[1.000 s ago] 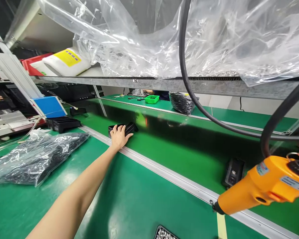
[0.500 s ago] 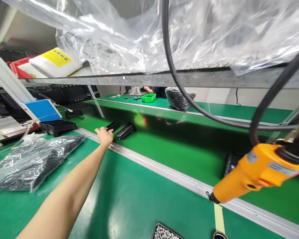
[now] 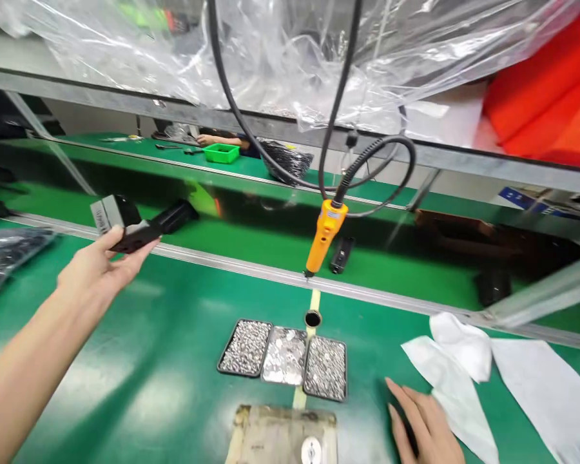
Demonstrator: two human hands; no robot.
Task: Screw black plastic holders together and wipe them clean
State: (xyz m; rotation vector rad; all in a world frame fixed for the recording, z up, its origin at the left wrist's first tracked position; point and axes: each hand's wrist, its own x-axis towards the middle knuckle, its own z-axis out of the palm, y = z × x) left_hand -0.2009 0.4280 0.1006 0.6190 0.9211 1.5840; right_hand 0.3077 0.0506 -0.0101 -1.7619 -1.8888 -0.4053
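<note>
The green table (image 3: 183, 361) carries three trays (image 3: 245, 348) of small metal pieces, left of the person's right fingers (image 3: 408, 406), with a round cup (image 3: 312, 318) beyond them. A stained plate (image 3: 270, 438) lies nearer. White cloths (image 3: 459, 348) lie beyond those fingers; a plastic bag (image 3: 9, 254), left of the left fingers (image 3: 138, 261).

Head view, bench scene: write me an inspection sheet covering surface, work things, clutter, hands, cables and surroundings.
Surface: green bench, strip of pale tape.
Work things: black part in the left hand; three trays of small metal pieces side by side; orange power driver hanging tip down.
Clutter: crumpled white cloths at right; plastic bag at left.
Hands: left hand grips the part; right hand low, its hold unclear.
Cables: dark cables loop above the driver.
Surroundings: green bin and another person's arm beyond.
</note>
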